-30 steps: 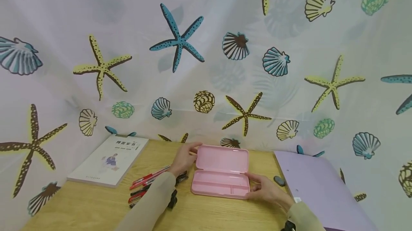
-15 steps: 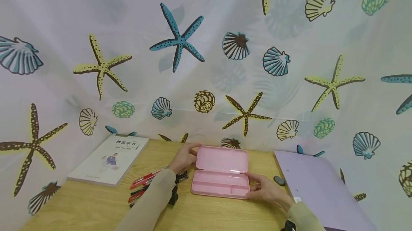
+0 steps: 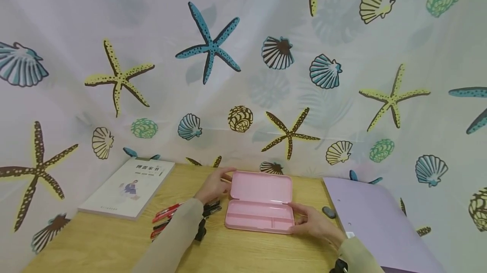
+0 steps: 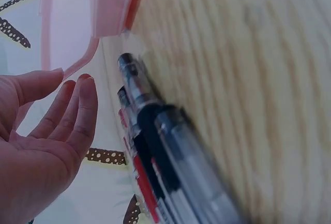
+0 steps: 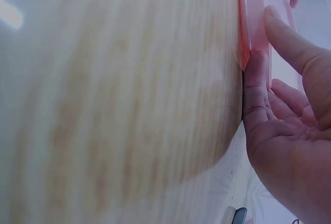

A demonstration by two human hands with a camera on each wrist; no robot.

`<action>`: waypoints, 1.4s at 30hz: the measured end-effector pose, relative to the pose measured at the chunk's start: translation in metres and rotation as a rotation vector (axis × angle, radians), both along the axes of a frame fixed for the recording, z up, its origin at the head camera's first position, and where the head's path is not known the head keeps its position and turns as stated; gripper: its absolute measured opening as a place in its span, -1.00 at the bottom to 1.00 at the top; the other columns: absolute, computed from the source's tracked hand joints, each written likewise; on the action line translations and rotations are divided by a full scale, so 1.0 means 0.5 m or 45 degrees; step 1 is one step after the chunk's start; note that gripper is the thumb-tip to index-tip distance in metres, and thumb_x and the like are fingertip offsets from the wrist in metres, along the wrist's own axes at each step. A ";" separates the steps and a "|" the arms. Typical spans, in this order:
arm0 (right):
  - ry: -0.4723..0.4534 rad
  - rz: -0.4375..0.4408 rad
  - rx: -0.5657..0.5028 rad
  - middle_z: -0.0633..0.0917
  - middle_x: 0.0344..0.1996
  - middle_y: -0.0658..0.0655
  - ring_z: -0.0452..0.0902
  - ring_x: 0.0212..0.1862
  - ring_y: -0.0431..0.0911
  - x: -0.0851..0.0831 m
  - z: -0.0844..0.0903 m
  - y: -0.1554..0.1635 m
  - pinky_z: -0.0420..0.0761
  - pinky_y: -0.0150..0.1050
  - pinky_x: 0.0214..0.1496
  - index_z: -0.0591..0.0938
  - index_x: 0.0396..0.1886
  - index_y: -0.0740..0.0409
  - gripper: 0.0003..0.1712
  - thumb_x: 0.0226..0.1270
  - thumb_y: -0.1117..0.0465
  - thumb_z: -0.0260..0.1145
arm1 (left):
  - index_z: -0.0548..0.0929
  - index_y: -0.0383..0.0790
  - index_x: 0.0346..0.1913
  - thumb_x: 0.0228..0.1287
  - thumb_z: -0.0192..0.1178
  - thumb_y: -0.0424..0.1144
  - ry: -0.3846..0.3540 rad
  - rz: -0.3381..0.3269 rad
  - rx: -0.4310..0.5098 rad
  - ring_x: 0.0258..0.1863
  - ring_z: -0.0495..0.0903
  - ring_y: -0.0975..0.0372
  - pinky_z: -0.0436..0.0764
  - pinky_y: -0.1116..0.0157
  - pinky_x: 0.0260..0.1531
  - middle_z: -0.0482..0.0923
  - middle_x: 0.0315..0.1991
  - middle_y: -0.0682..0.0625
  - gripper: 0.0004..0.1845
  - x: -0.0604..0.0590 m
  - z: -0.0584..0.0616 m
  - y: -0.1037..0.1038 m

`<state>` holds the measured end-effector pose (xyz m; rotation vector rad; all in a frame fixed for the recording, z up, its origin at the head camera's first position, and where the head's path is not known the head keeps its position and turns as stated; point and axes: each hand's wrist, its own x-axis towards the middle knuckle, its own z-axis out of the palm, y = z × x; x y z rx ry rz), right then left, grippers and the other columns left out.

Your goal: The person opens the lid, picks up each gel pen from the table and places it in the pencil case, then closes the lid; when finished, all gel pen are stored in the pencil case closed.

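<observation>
In the head view an opened pink pencil case (image 3: 261, 187) lies on the wooden table, its lid tilted back toward the cloth. Its lower tray (image 3: 247, 221) has a long compartment and smaller ones at the front, with nothing visible in them. My left hand (image 3: 214, 186) is at the lid's left edge; the left wrist view shows thumb and fingertips pinching the lid's corner (image 4: 77, 63). At the tray's right end, my right hand (image 3: 315, 225) holds the case between thumb and fingers, as the right wrist view shows with the case's end (image 5: 256, 22).
Several red and black pens (image 3: 163, 217) lie left of the case, partly hidden by my left sleeve. A white book (image 3: 114, 197) is at the back left. On the right are a grey oval object (image 3: 329, 212) and a purple folder (image 3: 376, 218). Patterned cloth (image 3: 213, 95) hangs behind.
Both hands keep their places on the pencil case. The whole head view has shifted very slightly; nothing else has visibly moved.
</observation>
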<state>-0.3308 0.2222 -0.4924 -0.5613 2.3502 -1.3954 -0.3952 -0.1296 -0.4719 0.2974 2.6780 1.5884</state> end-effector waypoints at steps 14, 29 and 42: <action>-0.001 -0.015 0.012 0.43 0.33 0.34 0.63 -0.29 -0.16 0.002 0.000 -0.001 0.56 -0.36 -0.26 0.23 0.49 0.21 0.02 0.08 0.17 0.54 | 0.50 -0.20 0.30 0.28 0.23 -0.40 0.034 -0.138 -0.048 -0.03 0.63 0.07 0.64 0.12 -0.07 0.63 0.04 -0.21 -0.50 0.035 0.028 -0.076; -0.014 -0.004 0.009 0.35 0.39 0.36 0.63 -0.25 -0.14 -0.001 -0.001 0.001 0.57 -0.35 -0.23 0.21 0.50 0.20 0.01 0.11 0.17 0.52 | 0.63 -0.30 0.11 0.26 0.26 -0.40 0.070 -0.366 -0.170 -0.06 0.65 0.06 0.61 0.14 -0.06 0.68 -0.04 -0.21 -0.66 0.093 0.018 -0.169; 0.007 -0.006 0.025 0.60 0.12 0.35 0.64 -0.23 -0.13 -0.002 -0.004 0.003 0.56 -0.34 -0.22 0.21 0.50 0.20 0.01 0.10 0.16 0.53 | 0.73 -0.25 -0.12 0.12 0.38 -0.39 -0.040 -0.481 -0.341 -0.30 0.58 0.23 0.59 0.30 -0.26 0.70 -0.24 -0.06 -0.77 0.145 0.020 -0.210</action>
